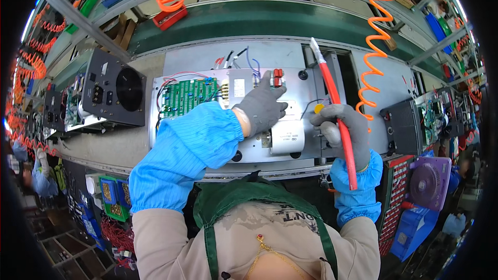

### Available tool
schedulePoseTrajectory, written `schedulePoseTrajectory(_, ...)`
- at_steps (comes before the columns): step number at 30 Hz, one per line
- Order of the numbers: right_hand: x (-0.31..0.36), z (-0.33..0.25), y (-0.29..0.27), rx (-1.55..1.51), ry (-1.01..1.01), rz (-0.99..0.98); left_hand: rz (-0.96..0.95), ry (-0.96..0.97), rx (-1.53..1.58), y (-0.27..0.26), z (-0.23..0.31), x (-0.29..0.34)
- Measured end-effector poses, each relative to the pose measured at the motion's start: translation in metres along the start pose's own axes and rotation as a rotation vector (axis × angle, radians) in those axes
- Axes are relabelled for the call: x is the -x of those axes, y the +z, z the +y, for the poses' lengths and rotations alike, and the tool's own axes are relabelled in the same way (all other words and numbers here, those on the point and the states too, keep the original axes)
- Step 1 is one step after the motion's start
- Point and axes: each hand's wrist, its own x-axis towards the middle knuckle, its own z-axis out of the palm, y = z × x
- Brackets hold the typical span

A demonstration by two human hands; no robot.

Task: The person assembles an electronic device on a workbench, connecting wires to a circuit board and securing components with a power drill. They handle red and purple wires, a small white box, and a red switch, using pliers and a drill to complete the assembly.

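Note:
My left hand (263, 106), in a grey glove, lies over a metal chassis plate (207, 142) with its fingers spread. Its fingertips are close to a pair of red block-shaped components (278, 77); whether they touch is unclear. A green circuit board (189, 97) covers the plate's left part, and a white cylindrical component (288, 137) sits just below my left hand. My right hand (348, 127), also gloved, is closed around a long red-handled tool (330, 85) with a pale pointed tip aimed away from me. Beside its fingers shows a small yellow round thing (318, 108).
A dark housing with a round fan opening (128, 89) stands left of the chassis; another dark unit (402, 128) is at the right. An orange coiled hose (374, 46) hangs at the right. Behind the bench runs a green belt (249, 18), with a red bin (171, 18) over it.

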Motion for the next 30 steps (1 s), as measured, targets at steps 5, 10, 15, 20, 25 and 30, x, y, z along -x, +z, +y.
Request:
schedulePoseTrajectory(5, 0.009, -0.009, 0.006, 0.253, -0.131, 0.132, 0.271, 0.016, 0.002, 0.024, -0.002, -0.007)
schedulePoseTrajectory(10, 0.022, -0.042, 0.040, -0.109, -0.386, 0.130, 0.984, -0.206, 0.176, -0.012, 0.008, 0.053)
schedulePoseTrajectory(15, 0.007, -0.057, 0.115, -0.314, -0.350, 0.081, 1.251, -0.506, 0.446, 0.021, 0.023, 0.190)
schedulePoseTrajectory(20, -0.032, -0.105, 0.239, -0.548, -0.442, -0.320, 1.181, -1.206, 0.580, 0.133, 0.077, 0.336)
schedulePoseTrajectory(25, -0.047, -0.142, 0.361, -0.507, -0.444, -0.594, 1.068, -1.856, 0.579, 0.224, 0.155, 0.451)
schedulePoseTrajectory(30, -0.051, -0.163, 0.497, -0.692, -0.124, -0.901, 1.038, -2.207, 0.595, 0.260, 0.197, 0.527)
